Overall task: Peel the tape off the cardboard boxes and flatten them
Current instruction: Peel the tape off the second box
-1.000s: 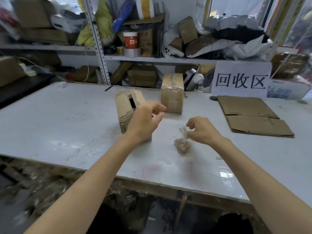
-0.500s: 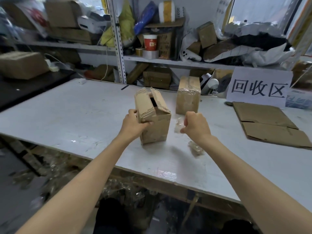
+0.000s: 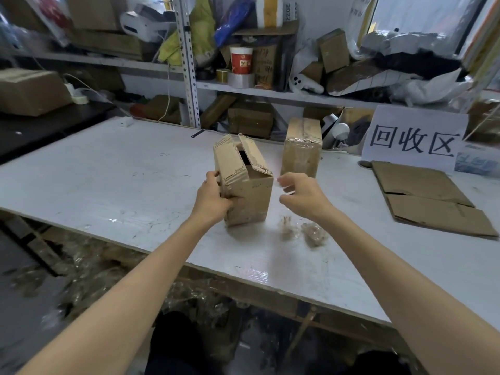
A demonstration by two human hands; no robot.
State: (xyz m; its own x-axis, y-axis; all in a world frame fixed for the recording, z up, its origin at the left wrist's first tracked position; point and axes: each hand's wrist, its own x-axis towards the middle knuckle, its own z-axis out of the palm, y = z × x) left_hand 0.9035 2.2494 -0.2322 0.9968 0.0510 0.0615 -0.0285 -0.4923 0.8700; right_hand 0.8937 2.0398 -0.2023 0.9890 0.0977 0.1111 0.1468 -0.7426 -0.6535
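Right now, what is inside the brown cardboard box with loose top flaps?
Between the flaps of the brown cardboard box only a dark gap shows; flaps and walls cover any contents.

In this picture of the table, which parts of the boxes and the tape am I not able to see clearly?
1. Inside of the near box: the head view shows only a dark gap between the flaps.
2. Its lower left side: covered by the left hand.
3. Back of the taped box: turned away from the camera.
4. Tape wads: blurred, so their number is unclear.
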